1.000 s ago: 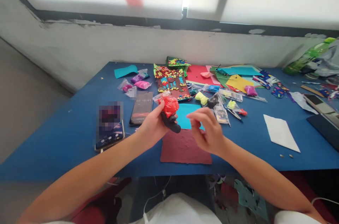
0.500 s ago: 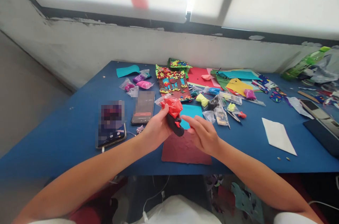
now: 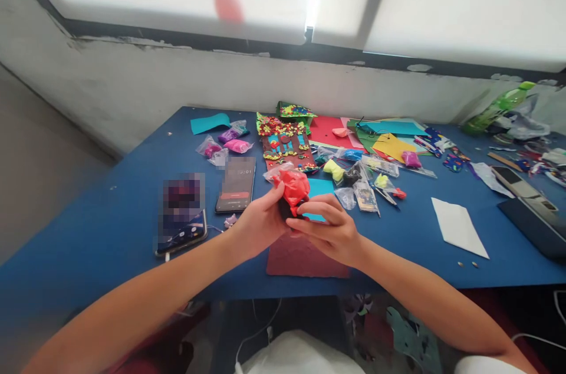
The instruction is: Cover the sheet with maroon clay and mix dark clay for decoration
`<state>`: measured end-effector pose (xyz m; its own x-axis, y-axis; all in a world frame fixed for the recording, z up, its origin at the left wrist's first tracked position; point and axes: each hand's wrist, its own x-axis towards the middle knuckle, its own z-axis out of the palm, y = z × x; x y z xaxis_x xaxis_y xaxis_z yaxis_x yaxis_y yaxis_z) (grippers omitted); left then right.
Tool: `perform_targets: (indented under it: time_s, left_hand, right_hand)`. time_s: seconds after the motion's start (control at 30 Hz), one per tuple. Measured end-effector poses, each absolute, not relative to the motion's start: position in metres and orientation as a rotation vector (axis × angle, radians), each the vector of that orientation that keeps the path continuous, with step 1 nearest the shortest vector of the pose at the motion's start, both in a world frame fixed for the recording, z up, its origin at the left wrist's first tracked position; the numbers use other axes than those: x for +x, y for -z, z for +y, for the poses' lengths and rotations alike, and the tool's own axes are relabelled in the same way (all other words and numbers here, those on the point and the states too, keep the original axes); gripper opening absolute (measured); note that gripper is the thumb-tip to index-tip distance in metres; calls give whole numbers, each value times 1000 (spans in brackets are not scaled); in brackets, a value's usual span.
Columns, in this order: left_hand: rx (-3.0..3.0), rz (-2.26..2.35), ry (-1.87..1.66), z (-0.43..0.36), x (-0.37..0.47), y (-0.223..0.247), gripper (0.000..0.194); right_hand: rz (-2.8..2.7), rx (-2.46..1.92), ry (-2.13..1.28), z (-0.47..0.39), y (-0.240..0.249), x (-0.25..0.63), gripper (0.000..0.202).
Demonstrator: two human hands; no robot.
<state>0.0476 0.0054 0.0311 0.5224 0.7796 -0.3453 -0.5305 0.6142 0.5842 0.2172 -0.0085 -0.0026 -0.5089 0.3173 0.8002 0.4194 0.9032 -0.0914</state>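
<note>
Red, soft-looking, clay-like lump in clear plastic [image 3: 295,184]: found raised above the blue table [image 3: 132,209], over the near maroon rectangular sheet [image 3: 305,262]. Left hand [image 3: 259,225]: thumb and fingers clamped on the lump and on a dark, smooth piece [image 3: 285,209] beneath it, largely hidden. Right hand [image 3: 336,231]: fingers bent and slightly apart, tips at the lump's lower end; whether they pinch it, cannot tell.

Assessment: the left grip should bear the weight, leaving the right fingertips free for fine work. Light, short pinches close to the opening would likely suit such soft material; hard squeezing could dent the dark piece or smear red onto it. Loose plastic is best kept folded back from the fingertips. Working low over the sheet would limit any drop.
</note>
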Motion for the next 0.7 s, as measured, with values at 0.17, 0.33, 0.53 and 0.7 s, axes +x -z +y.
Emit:
perform_targets:
  time_s: [0.17, 0.33, 0.53, 0.7]
  left_hand:
    - [485, 656, -695, 7, 46, -29, 33]
    - [475, 735, -815, 5, 48, -32, 27]
    - [958, 790, -903, 1, 43, -23, 26]
    - [1433, 744, -658, 1, 37, -23, 33]
  right_hand:
    - [-2203, -574, 582, -9, 8, 216, 22]
    - [-2063, -653, 365, -11, 11, 211, 41]
    - [-1838, -849, -304, -8, -1, 221, 66]
    - [-1695, -908, -993, -3, -14, 228, 35]
